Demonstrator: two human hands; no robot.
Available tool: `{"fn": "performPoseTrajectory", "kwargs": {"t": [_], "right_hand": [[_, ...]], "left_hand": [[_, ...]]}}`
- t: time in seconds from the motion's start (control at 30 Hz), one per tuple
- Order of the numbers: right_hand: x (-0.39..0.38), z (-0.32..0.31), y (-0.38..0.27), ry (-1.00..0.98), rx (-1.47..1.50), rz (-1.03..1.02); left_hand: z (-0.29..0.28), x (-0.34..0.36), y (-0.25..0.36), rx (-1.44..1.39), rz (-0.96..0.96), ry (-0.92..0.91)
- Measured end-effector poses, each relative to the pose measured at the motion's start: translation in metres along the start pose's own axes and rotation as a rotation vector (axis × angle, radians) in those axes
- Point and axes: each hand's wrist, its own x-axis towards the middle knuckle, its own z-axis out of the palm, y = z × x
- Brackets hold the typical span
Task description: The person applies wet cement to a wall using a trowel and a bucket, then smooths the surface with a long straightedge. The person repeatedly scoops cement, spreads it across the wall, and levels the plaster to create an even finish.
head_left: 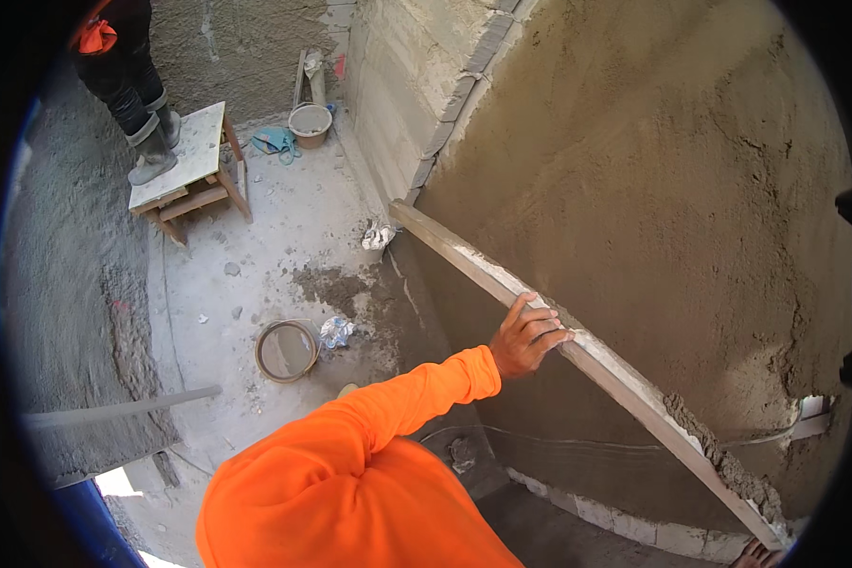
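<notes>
A long screed board (634,388) slants across the fresh mortar wall (672,208), from upper left to lower right. My left hand (528,337), at the end of an orange sleeve, is closed over its upper edge near the middle. Wet mortar has gathered along the board's lower right stretch. At that lower end my right hand (755,555) shows only its fingers, closed on the board at the picture's rim; the rest is out of view.
Below on the floor stand a round bucket (287,351) of greyish liquid, crumpled foil-like wrapping (336,332) and another bucket (310,123). A person in boots (151,156) stands on a wooden platform (194,156). A cable (577,441) crosses the wall towards a box opening (811,417).
</notes>
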Motion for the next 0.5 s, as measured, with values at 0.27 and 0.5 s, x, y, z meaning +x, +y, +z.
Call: {"fn": "performPoseTrajectory", "kwargs": {"t": [0.27,0.5], "right_hand": [[0.008,0.041,0.007,-0.171,-0.036,0.069],[-0.136,0.182,0.161,-0.503,-0.174,-0.026]], "left_hand": [[-0.038,-0.088,-0.012,0.089,-0.361,-0.133],[-0.125,-0.216,-0.061,0.492,-0.787,-0.571]]}}
